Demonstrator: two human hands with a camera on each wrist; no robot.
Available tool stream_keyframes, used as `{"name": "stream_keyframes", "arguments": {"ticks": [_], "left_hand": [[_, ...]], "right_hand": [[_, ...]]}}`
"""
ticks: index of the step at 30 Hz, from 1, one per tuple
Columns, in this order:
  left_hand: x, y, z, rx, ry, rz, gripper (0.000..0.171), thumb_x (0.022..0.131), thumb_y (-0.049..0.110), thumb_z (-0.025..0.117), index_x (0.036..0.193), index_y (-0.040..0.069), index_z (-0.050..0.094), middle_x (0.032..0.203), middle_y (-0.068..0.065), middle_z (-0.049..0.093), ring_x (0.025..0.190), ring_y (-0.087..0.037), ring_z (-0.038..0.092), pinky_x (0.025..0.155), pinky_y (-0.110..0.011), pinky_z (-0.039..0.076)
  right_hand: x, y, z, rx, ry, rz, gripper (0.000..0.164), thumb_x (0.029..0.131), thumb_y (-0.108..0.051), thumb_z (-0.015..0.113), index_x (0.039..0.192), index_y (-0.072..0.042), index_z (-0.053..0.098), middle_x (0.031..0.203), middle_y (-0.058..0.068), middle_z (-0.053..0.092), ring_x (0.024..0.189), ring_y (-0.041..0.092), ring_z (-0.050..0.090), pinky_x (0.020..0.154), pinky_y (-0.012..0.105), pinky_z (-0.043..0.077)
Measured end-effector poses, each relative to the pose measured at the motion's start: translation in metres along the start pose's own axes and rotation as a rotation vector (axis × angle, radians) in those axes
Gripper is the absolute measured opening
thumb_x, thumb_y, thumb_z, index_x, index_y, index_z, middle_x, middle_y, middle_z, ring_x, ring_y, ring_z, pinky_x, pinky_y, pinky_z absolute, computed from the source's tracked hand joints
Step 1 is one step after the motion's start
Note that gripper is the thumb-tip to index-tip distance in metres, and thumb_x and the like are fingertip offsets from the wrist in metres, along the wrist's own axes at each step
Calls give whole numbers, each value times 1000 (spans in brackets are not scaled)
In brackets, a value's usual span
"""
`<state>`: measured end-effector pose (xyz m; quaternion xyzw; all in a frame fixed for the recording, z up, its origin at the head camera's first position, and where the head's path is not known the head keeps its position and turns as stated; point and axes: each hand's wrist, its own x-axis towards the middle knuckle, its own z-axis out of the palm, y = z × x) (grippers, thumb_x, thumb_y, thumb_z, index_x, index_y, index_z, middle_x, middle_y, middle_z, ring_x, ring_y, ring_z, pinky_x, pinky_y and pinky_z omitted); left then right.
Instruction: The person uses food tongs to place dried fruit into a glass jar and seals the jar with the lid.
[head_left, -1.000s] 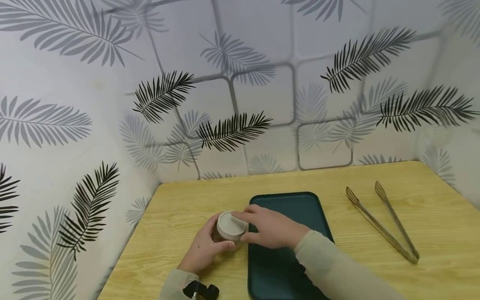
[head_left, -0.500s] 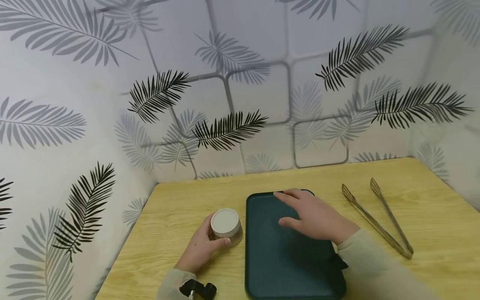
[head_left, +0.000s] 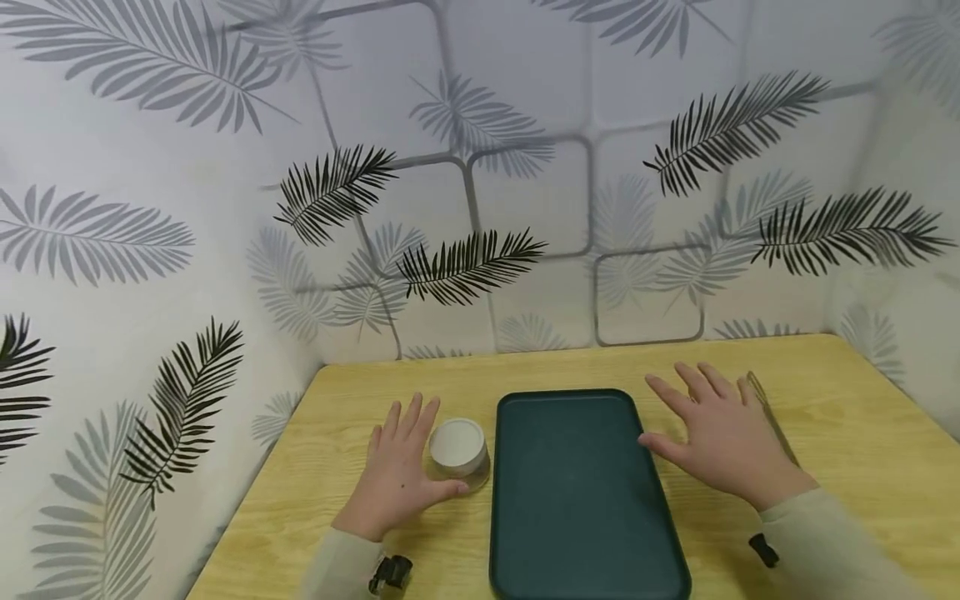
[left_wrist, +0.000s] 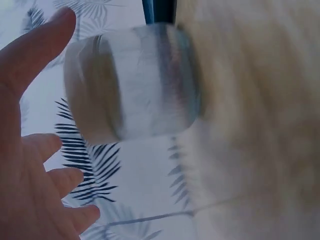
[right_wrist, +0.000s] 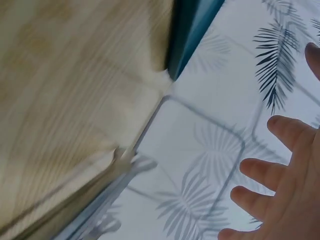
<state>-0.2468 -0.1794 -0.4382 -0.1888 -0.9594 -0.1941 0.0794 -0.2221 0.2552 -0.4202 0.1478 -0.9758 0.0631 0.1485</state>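
A clear jar with a pale lid (head_left: 458, 444) stands upright on the table, left of a dark teal tray (head_left: 570, 492). My left hand (head_left: 397, 475) is beside the jar with its fingers spread and nothing in its grasp. In the left wrist view the jar (left_wrist: 132, 82) shows a gap to the fingertips. My right hand (head_left: 723, 433) hovers past the tray's right edge, fingers spread, holding nothing. It covers most of the metal tongs (head_left: 772, 417); they also appear, blurred, in the right wrist view.
Under everything is a yellow wood-grain table (head_left: 390, 387). A white wall (head_left: 525, 192) with a leaf pattern rises behind its back edge and along the left side. The tray has a low raised rim.
My right hand has left the jar's lid and moved right across the tray to the tongs. My left hand has let go of the jar and spread its fingers.
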Motion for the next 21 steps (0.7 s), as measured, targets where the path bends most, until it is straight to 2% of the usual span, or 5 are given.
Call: {"name": "stream_keyframes", "arguments": {"ticks": [3, 6, 11, 21], "left_hand": [[2, 4, -12, 166, 21, 33, 118, 72, 75, 75, 164, 24, 21, 168, -10, 16, 152, -44, 6, 112, -74, 10], [2, 2, -19, 256, 35, 34, 111, 76, 83, 62, 163, 25, 24, 167, -9, 19, 152, -44, 8, 111, -74, 10], [-2, -3, -27, 312, 28, 31, 103, 82, 87, 48, 162, 27, 26, 167, -9, 20, 152, -44, 7, 111, -75, 9], [-4, -1, -30, 368, 26, 78, 104, 82, 89, 42, 161, 25, 30, 166, -10, 23, 150, -47, 12, 109, -76, 9]], "right_hand": [[-10, 15, -2, -48, -5, 36, 86, 91, -78, 46, 157, -23, 42, 157, 24, 34, 142, 52, 25, 104, 79, 14], [-17, 26, -2, -68, -23, 52, 87, 91, -79, 45, 157, -23, 40, 158, 25, 31, 143, 52, 23, 102, 80, 13], [-22, 32, -4, -91, -28, 49, 86, 92, -77, 46, 159, -24, 38, 158, 26, 30, 144, 52, 22, 101, 82, 12], [-24, 36, -3, -92, -26, 69, 88, 91, -79, 45, 159, -24, 37, 159, 26, 28, 144, 53, 19, 99, 83, 10]]}}
